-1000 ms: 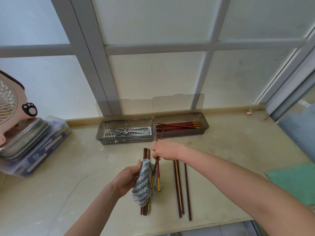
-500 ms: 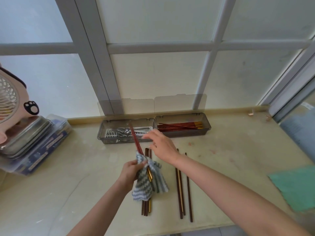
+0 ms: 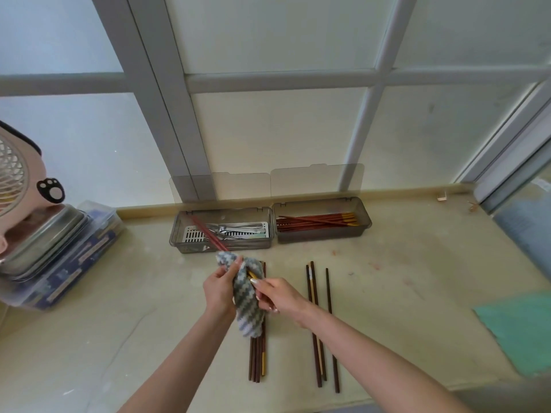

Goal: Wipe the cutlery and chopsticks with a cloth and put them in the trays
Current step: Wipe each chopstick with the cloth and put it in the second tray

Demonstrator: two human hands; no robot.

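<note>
Over counter (image 3: pixel 149 293), left hand (image 3: pixel 219 289) clasps cloth (image 3: pixel 246 299) round chopsticks (image 3: pixel 208 234), right hand (image 3: pixel 280 296) perhaps pinching.

We get soft, even daylight through the frosted window (image 3: pixel 268 129), bright and flat. Below the window, the surface (image 3: pixel 417 278) carries only faint, diffuse shadows. The window's bars (image 3: pixel 277 78) bow outward toward the frame edges, a wide-lens warp. Far below and right of the window, the corner turns dim and blurred.
</note>
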